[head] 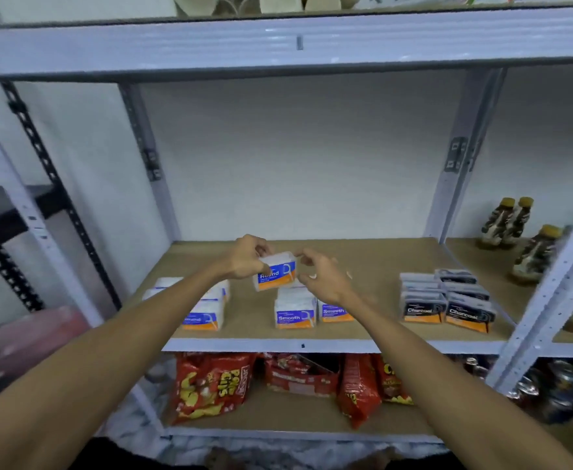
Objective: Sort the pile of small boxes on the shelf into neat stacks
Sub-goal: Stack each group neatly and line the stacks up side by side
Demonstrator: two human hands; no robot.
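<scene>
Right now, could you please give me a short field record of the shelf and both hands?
left hand: left hand grips the white, blue and orange "Round" box over the brown wooden shelf board
right hand: right hand open, fingers loosely curled beside that box; contact unclear
front centre: white "Smooth" boxes, more at left
right: dark "Charcoal" boxes, neatly stacked
far right: brown yellow-capped bottles

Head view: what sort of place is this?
Probably a shop or stockroom: metal rack shelving, duplicate floss-pick boxes grouped by type, red snack bags on the shelf below.
</scene>
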